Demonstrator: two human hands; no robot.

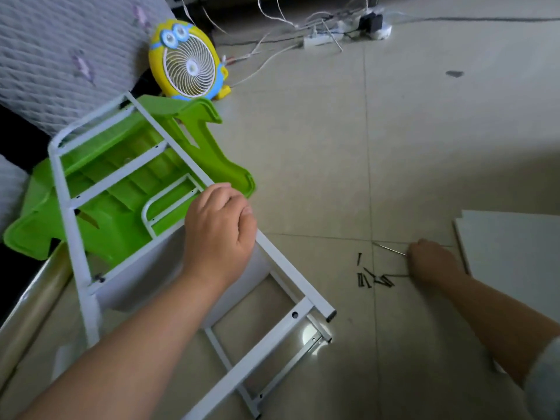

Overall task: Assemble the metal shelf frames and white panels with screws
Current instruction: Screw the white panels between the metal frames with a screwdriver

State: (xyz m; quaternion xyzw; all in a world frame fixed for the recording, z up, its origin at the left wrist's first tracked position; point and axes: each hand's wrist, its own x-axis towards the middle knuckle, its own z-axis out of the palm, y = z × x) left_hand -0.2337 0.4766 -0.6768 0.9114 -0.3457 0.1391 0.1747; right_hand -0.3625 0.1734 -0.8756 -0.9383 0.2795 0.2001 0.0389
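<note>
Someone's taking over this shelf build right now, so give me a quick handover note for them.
Left hand: grips a rail of the white metal frame, which lies across a green stool.
Right hand: on the floor, fingers curled round a thin metal tool, beside the loose screws.
Done: one fitted panel sits in the frame.
Left: spare panel lies on the floor; screws remain.

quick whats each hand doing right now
left hand: grips the white metal frame.
right hand: curled round a thin metal tool, next to the screws on the floor.
</note>
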